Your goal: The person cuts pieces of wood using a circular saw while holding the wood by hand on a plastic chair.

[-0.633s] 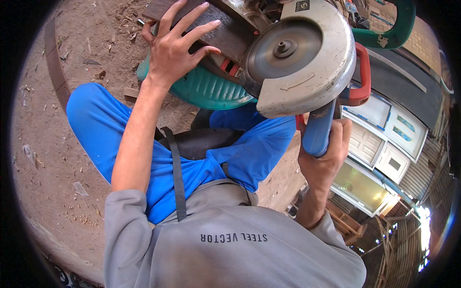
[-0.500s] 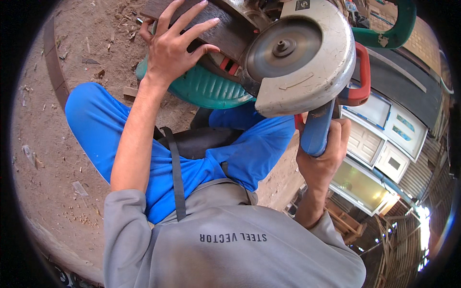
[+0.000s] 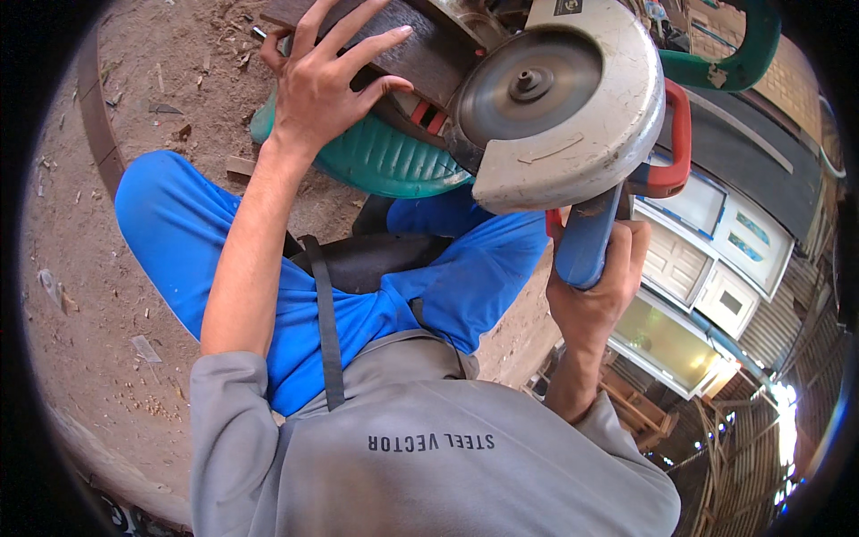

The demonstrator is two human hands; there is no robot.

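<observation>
My left hand (image 3: 322,89) lies over a dark wooden board (image 3: 425,63), fingers spread and thumb out, beside the saw. A small thin object (image 3: 259,33) by its little finger is too small to name. My right hand (image 3: 595,286) is closed round the blue handle (image 3: 586,242) of a circular cutting saw, below its pale metal guard (image 3: 573,170). The round blade (image 3: 501,98) looks smeared, close to the board's right end; where they meet is partly hidden. A red handle (image 3: 671,143) and a green handle (image 3: 734,63) stick out at the right of the saw.
A ribbed green plastic piece (image 3: 385,170) is under the saw, beside my crossed legs (image 3: 170,215). Dirt ground (image 3: 98,268) with scraps and a curved brown strip (image 3: 98,125) lies left. At right are white doors (image 3: 680,255), wooden pieces (image 3: 631,403) and corrugated sheets (image 3: 769,331).
The saw, board and both hands appear very slightly further left in the picture, along with the surroundings. My hands keep the same positions on the board and handle.
</observation>
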